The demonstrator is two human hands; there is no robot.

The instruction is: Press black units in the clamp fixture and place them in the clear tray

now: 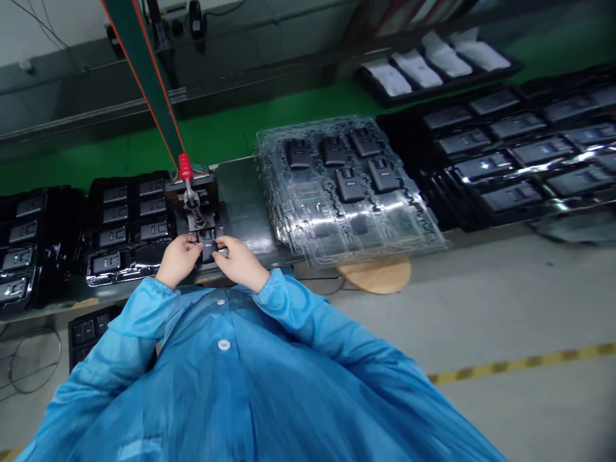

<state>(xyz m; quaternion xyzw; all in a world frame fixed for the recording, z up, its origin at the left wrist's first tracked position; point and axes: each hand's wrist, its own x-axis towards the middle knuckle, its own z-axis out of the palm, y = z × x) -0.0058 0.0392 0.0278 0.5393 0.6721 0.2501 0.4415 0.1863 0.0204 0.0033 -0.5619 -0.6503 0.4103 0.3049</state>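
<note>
Between my two hands is a small black plastic housing (208, 246) with pale lettering, at the base of a toggle clamp press (195, 208) with a red handle (185, 167). My left hand (181, 258) grips the housing's left side with thumb and fingers. On its right side, my right hand (238, 260) pinches the edge. The clamp's plunger stands just behind the housing; I cannot tell whether they touch. Left of the press, a black tray (128, 263) carries several similar housings. To the right, a stack of clear plastic trays (312, 221) bears several more.
More black trays of housings lie at the far left (52, 250) and along the right (457, 199). A dark tray of white wrapped pieces (416, 69) sits behind. A round wooden stool (378, 274) is partly under the bench (240, 186). A green strap (144, 70) rises behind the press.
</note>
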